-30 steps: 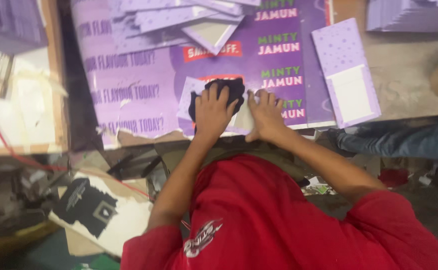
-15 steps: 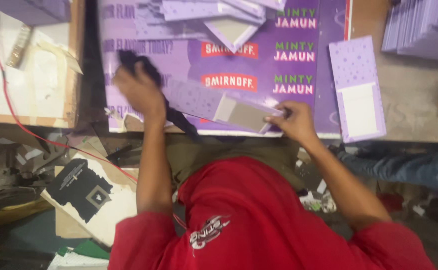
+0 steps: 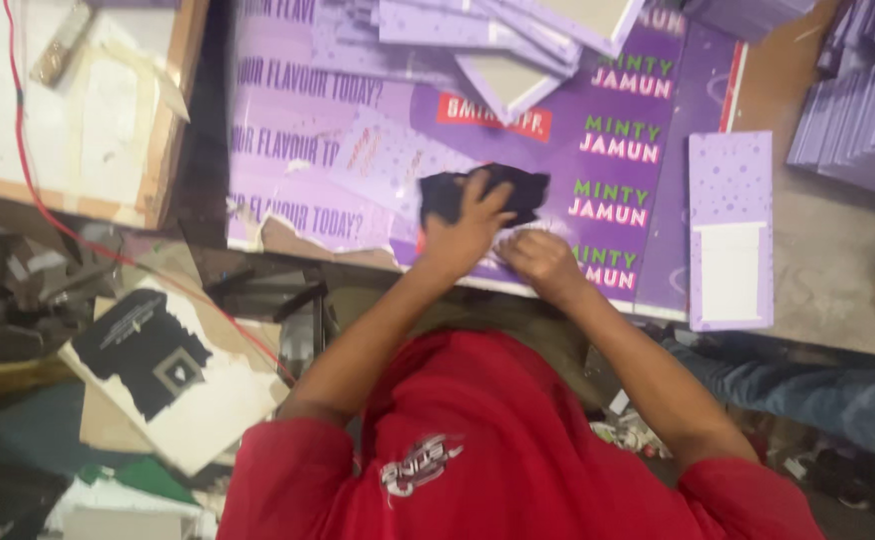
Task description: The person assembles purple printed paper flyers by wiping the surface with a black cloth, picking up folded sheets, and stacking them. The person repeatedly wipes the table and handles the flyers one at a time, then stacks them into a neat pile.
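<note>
— Black cloth (image 3: 493, 192), where exactly?

— Bunched under the left hand (image 3: 466, 228), on the purple printed sheet (image 3: 358, 150), close to the sheet's near edge.

— Grip?

— Fingers curled over the wad and pressing down, so clutching it rather than lying flat. Somewhat blurred, though.

— And the right hand (image 3: 540, 262)?

— Just beside the left, knuckles up, balled into a loose fist on the same sheet. Hard to tell whether anything thin is pinched inside.

— Looks like rubbing something down onto the sheet. Any advice for doing it well?

— Probably best to flatten the wad a little, for even pressure. Better to stroke outward from the middle, toward the edges, so no air gets trapped. Wise to brace with the fist right next to the cloth, so nothing slides underneath.

— Risks?

— Torn, ragged front edge of the sheet (image 3: 298, 238) just to the left; easy to catch and rip further. Worth rubbing away from it, not into it.

— Around that?

— Loose pile of purple boards (image 3: 518, 45) at the far side of the sheet, some showing grey backs. To the right, one purple card with a white panel (image 3: 730, 235) lying flat, apart from both hands, and beyond it a neat stack of purple pieces (image 3: 863, 115). Off to the left, a pale worktop (image 3: 88, 120) crossed by a red wire (image 3: 20, 130). Below it, on the cluttered floor, a black-and-white board (image 3: 163, 365). At lower right, another person's jeans-clad leg (image 3: 808, 392).
</note>
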